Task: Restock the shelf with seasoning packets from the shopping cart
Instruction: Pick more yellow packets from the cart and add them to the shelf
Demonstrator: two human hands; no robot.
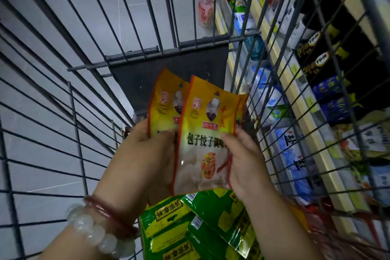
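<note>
Centrally, I see my left hand [147, 154] and right hand [242, 160] each gripping yellow-orange plastic seasoning packets [202, 133] above the grey wire shopping cart [63, 112].

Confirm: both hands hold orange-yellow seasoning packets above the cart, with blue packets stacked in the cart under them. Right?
Not quite. The head view shows the left hand and right hand holding the orange-yellow seasoning packets above the cart, but the packets stacked under them are green packets, not blue. The blue packs sit on the shelf beyond the cart's side.
</note>
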